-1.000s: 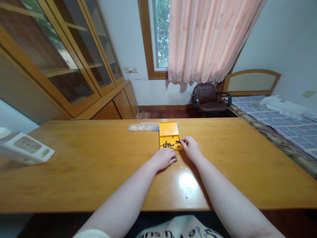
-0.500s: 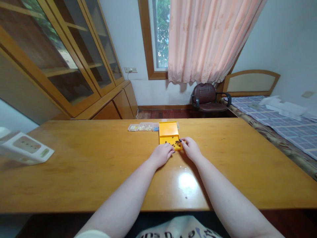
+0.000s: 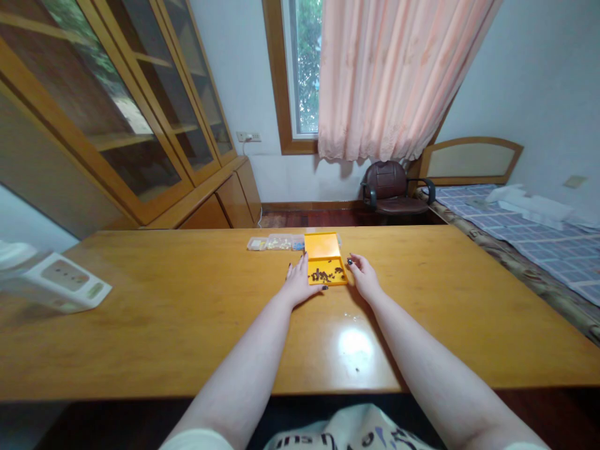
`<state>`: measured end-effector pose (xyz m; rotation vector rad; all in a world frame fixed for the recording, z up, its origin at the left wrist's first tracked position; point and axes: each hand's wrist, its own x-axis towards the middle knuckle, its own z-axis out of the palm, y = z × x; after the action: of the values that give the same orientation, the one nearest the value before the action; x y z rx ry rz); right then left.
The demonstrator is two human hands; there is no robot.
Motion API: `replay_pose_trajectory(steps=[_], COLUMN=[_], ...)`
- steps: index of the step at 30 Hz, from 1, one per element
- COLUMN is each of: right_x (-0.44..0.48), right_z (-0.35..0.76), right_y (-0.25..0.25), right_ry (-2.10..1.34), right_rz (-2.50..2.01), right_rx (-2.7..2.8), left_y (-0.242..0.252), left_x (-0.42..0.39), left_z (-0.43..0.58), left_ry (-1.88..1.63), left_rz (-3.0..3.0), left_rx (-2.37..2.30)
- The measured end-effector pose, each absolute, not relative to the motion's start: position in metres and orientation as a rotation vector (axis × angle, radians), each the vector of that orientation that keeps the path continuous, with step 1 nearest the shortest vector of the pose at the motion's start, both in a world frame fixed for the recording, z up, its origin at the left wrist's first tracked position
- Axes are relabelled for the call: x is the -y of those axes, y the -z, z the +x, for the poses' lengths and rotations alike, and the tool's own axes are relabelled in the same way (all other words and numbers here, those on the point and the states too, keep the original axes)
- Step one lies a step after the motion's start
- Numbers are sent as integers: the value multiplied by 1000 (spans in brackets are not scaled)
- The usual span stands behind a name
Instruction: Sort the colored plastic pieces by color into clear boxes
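Yellow box propped open between two hands

From my remote seat I find the yellow box near the far edge of the table, a little right of that edge's middle. Its lid is swung back toward the far edge, which, I judge, leaves the compartment open to the fingers. Small dark pieces lie loose inside, most of them toward the side nearest the person.

The left hand is spread wide around the box's near left corner, fingers along the side and thumb at the front; I take this as steadying, with nothing clenched in it. The right hand is just beside the right wall, fingers loosely bent, thumb and forefinger close together. I cannot tell whether anything is pinched there.

Behind and left of the box, along the far edge, sits a clear divided case with pale and blue contents, perhaps set there to spare working room. A dark speck lies by the near edge. Toward the far left corner stands a white container; its greenish label is too small for me to read. Lettering on the shirt is cut off, and I make out no word.
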<state>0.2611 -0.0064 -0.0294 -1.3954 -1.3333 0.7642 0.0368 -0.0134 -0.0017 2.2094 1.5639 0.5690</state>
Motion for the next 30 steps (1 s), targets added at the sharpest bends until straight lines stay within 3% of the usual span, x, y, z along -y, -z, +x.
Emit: replay_pose_trajectory(steps=[8, 17, 30], right_x=[-35, -40, -12], right_z=[249, 238, 258], right_y=[10, -2, 20], right_ry=[-1166, -1268, -1080], right_rz=[-1433, -1373, -1381], right_rx=[1090, 1080, 1203], left_y=[-1, -5, 4], left_x=[14, 19, 21], left_z=[38, 40, 29], left_ry=[-581, -601, -680], left_rz=[2166, 2178, 2098], left_rx=[-1570, -1586, -1507])
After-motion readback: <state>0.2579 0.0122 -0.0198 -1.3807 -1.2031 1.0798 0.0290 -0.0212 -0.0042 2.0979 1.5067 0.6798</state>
